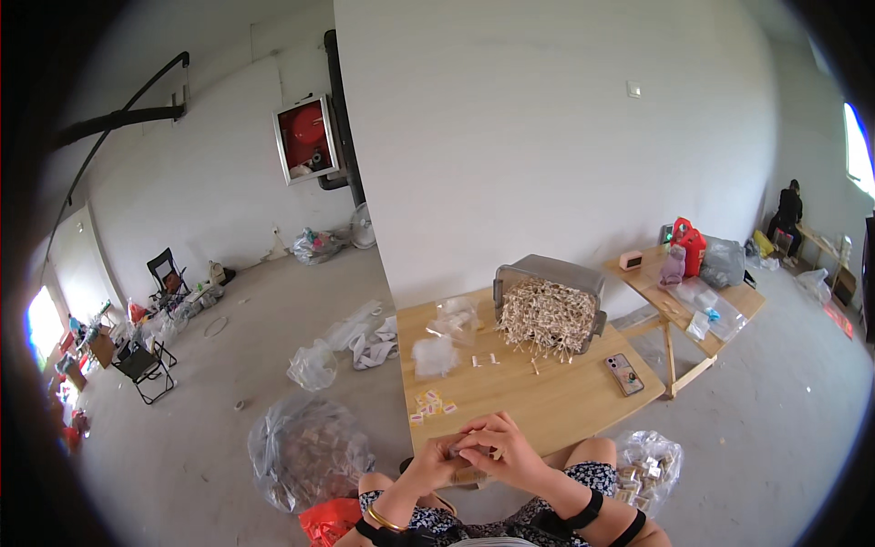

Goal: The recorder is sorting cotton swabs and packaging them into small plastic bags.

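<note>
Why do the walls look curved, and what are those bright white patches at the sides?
Head view: the fisheye lens bends the grey walls toward a black rim; daylight overexposes the left opening and right window; the clasped hands at the light wooden table are evenly lit and reasonably sharp.

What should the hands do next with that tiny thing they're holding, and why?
Probably finish it and set it on the wooden table. Both the left hand and right hand pinch one small piece together at the table edge, and a few small pieces already lie nearby.
</note>
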Demonstrator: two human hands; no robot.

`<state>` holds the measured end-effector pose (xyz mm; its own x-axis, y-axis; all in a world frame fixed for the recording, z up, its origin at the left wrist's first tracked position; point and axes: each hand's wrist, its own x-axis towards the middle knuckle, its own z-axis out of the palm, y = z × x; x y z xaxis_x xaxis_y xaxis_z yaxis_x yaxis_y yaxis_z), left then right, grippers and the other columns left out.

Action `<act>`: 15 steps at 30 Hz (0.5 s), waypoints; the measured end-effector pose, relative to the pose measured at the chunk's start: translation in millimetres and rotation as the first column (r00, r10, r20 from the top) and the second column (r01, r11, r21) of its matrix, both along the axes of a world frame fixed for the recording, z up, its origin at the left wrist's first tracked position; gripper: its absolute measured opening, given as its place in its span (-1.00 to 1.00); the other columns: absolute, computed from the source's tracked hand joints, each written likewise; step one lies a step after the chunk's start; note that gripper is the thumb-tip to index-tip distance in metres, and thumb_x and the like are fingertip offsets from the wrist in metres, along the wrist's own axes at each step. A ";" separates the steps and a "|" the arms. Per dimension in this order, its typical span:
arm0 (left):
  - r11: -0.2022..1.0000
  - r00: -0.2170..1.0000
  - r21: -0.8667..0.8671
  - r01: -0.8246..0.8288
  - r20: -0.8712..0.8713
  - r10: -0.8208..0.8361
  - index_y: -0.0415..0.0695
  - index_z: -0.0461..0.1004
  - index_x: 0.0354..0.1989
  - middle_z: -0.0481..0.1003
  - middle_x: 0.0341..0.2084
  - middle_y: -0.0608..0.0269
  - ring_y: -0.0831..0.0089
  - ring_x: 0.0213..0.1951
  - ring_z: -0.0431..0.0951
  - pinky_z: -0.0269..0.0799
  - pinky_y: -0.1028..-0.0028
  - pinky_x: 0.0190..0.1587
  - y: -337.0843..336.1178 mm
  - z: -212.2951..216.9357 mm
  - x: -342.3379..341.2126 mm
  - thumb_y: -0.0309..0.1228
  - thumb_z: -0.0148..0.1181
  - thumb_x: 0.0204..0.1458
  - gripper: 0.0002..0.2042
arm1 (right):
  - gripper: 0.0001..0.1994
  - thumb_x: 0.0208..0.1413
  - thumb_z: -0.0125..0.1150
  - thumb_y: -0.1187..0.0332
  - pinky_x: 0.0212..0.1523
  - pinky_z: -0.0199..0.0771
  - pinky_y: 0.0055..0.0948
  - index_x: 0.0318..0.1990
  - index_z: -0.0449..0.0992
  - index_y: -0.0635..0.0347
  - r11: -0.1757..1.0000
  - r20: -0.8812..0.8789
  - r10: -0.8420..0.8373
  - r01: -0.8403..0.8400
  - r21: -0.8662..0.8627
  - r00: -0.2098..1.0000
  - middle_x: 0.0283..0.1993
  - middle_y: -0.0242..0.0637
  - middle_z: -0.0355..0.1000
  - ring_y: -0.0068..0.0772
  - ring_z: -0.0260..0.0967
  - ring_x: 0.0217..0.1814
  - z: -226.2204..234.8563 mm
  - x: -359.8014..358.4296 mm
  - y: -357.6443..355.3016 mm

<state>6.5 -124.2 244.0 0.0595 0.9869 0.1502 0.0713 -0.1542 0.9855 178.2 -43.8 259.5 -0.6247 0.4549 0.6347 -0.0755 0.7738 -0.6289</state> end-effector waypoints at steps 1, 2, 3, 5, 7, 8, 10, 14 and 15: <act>1.000 1.000 -0.002 0.002 0.000 -0.002 -0.24 0.53 -0.07 0.56 -0.24 0.38 0.67 -0.19 0.50 0.44 0.56 -0.12 1.6 2.3 1.7 -0.61 0.23 0.07 -0.76 | -0.85 0.04 0.34 0.41 -0.02 0.41 -0.34 -0.20 0.67 0.05 0.998 -0.004 0.022 -0.022 -0.062 1.000 -0.04 -0.30 0.47 -0.20 0.30 0.02 1.5 1.9 0.3; 0.999 0.998 0.036 0.011 -0.058 -0.009 -0.25 0.52 -0.05 0.56 -0.22 0.38 0.66 -0.16 0.49 0.43 0.56 -0.10 3.6 5.8 2.9 -0.62 0.21 0.07 -0.75 | -0.85 0.04 0.34 0.41 -0.02 0.41 -0.34 -0.20 0.67 0.05 0.998 -0.005 0.021 -0.021 -0.065 1.000 -0.04 -0.30 0.47 -0.20 0.30 0.02 3.1 3.2 1.3; 0.997 0.993 0.074 0.026 -0.116 -0.017 -0.25 0.51 -0.03 0.56 -0.19 0.38 0.65 -0.13 0.49 0.42 0.55 -0.07 5.9 9.5 4.9 -0.63 0.18 0.08 -0.74 | -0.85 0.05 0.33 0.41 -0.03 0.43 -0.35 -0.20 0.67 0.07 0.999 -0.015 0.021 -0.022 -0.047 1.000 -0.04 -0.28 0.46 -0.20 0.30 0.02 5.4 5.2 3.0; 0.996 0.991 0.079 0.032 -0.134 -0.021 -0.25 0.50 -0.01 0.55 -0.20 0.38 0.66 -0.14 0.49 0.42 0.56 -0.08 10.8 10.8 5.1 -0.60 0.22 0.08 -0.72 | -0.86 0.06 0.33 0.41 -0.04 0.44 -0.35 -0.20 0.66 0.08 0.999 -0.024 0.025 -0.026 -0.031 0.999 -0.03 -0.27 0.44 -0.19 0.30 0.02 8.3 7.3 3.8; 0.996 0.988 0.084 0.031 -0.150 -0.018 -0.25 0.48 0.01 0.55 -0.22 0.38 0.66 -0.16 0.48 0.42 0.57 -0.09 10.2 10.6 6.4 -0.57 0.26 0.08 -0.70 | -0.88 0.06 0.33 0.41 -0.04 0.44 -0.35 -0.23 0.65 0.10 0.992 -0.068 0.030 -0.038 -0.118 0.997 -0.04 -0.28 0.42 -0.21 0.31 0.02 10.4 7.2 2.5; 0.995 0.995 0.099 -0.002 -0.099 0.012 -0.23 0.44 0.07 0.54 -0.21 0.37 0.66 -0.16 0.48 0.41 0.57 -0.09 9.8 10.6 10.0 -0.56 0.27 0.08 -0.65 | -0.88 0.06 0.33 0.41 -0.04 0.44 -0.35 -0.23 0.65 0.10 0.992 -0.066 0.030 -0.038 -0.120 0.997 -0.04 -0.28 0.42 -0.21 0.31 0.02 12.1 7.2 3.5; 0.993 0.998 0.113 -0.036 -0.046 0.042 -0.22 0.41 0.12 0.53 -0.19 0.36 0.67 -0.16 0.47 0.41 0.57 -0.10 8.0 13.3 12.7 -0.55 0.27 0.09 -0.61 | -0.91 0.05 0.35 0.41 -0.01 0.41 -0.32 -0.27 0.63 0.12 0.981 -0.081 -0.038 0.022 -0.192 0.996 -0.07 -0.28 0.41 -0.21 0.33 0.01 16.1 6.0 6.2; 0.994 0.989 0.091 -0.064 -0.124 0.075 -0.19 0.33 0.22 0.52 -0.20 0.35 0.68 -0.20 0.47 0.41 0.59 -0.14 2.6 22.4 12.9 -0.48 0.29 0.10 -0.51 | -0.91 0.07 0.35 0.42 0.01 0.37 -0.29 -0.27 0.61 0.17 0.998 -0.005 -0.034 0.034 -0.062 0.999 -0.07 -0.24 0.37 -0.21 0.32 0.01 22.2 12.7 11.5; 0.993 0.980 0.067 -0.094 -0.171 0.104 -0.18 0.32 0.23 0.52 -0.22 0.36 0.70 -0.23 0.47 0.40 0.60 -0.17 1.0 26.0 12.1 -0.46 0.31 0.10 -0.49 | -0.91 0.06 0.35 0.40 -0.01 0.37 -0.26 -0.29 0.59 0.16 0.999 0.003 -0.040 0.040 -0.026 0.999 -0.10 -0.25 0.40 -0.17 0.35 -0.04 19.8 15.0 14.3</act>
